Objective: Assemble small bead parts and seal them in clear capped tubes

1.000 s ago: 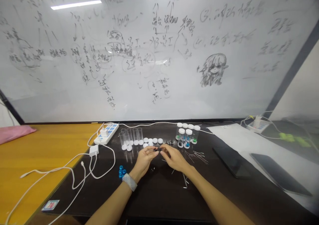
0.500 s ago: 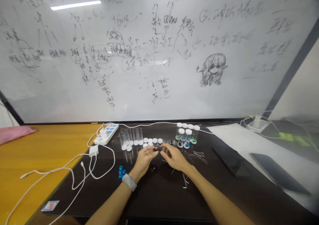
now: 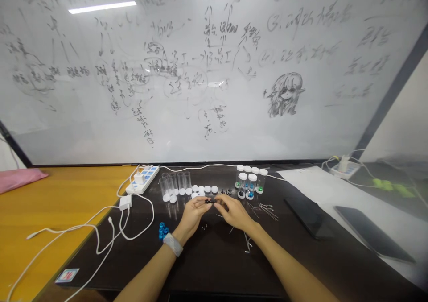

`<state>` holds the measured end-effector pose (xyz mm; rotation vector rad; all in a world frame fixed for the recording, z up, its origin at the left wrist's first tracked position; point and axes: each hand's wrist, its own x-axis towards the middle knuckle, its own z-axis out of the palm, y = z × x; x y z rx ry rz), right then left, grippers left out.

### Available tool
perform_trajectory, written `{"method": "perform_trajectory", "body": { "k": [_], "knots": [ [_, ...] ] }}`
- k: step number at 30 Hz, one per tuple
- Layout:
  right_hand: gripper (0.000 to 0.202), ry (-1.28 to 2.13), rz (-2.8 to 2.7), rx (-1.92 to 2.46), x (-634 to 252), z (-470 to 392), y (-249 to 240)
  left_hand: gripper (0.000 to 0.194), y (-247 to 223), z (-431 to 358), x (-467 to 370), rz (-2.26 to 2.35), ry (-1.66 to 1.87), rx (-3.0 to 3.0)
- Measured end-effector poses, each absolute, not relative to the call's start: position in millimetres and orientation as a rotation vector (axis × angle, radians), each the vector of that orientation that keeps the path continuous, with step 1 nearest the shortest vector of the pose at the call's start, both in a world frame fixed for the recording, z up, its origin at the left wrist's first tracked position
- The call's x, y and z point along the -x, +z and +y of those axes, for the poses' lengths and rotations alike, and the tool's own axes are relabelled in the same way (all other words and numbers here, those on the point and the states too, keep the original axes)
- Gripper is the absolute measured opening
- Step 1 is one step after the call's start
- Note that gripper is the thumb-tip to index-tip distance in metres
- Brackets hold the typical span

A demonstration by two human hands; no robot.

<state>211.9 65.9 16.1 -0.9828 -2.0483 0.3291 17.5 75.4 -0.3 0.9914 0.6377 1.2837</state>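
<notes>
Between my fingertips is a small black piece [image 3: 209,201], partly covered by them. My left hand [image 3: 195,213] pinches its left side, and my right hand [image 3: 233,210] holds its right side. Just beyond the hands stand white caps [image 3: 207,189] and small black parts [image 3: 226,192]. Clear tubes [image 3: 170,184] with white caps stand behind and left. Capped tubes with blue, green and dark contents [image 3: 252,184] stand behind and right. Thin metal rods [image 3: 268,210] lie right of my right hand. Blue pieces [image 3: 163,231] lie left of my left wrist.
A power strip [image 3: 143,180] and white cables [image 3: 97,231] lie at the left. Two dark flat devices, one near [image 3: 307,217] and one further right [image 3: 372,233], lie at the right beside white paper [image 3: 310,181]. A whiteboard [image 3: 187,141] rises behind the table.
The fingertips have shifted slightly around the black piece, and more of the black parts behind my right hand shows. Both hands remain in nearly the same place.
</notes>
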Motion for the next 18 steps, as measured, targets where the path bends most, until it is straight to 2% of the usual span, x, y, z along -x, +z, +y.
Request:
{"method": "perform_trajectory", "body": {
  "k": [6,9,13,16,18],
  "knots": [
    [0.027,0.352,-2.071,0.969,-213.1,65.2,15.8,0.033,1.2,75.6,-18.0,0.632,1.287,-0.995],
    [0.018,0.29,-2.072,0.957,-213.1,65.8,15.1,0.033,1.4,75.2,-18.1,0.645,1.286,-0.994],
    [0.019,0.288,-2.063,0.997,-213.5,66.0,15.3,0.034,0.5,75.4,-17.9,0.653,1.291,-0.998],
    [0.026,0.315,-2.096,0.974,-213.6,65.9,14.6,0.034,-0.2,76.0,-17.9,0.631,1.295,-0.995],
    [0.016,0.273,-2.091,0.978,-213.2,66.3,14.1,0.034,-0.2,76.2,-17.8,0.63,1.293,-0.988]
  ]
}}
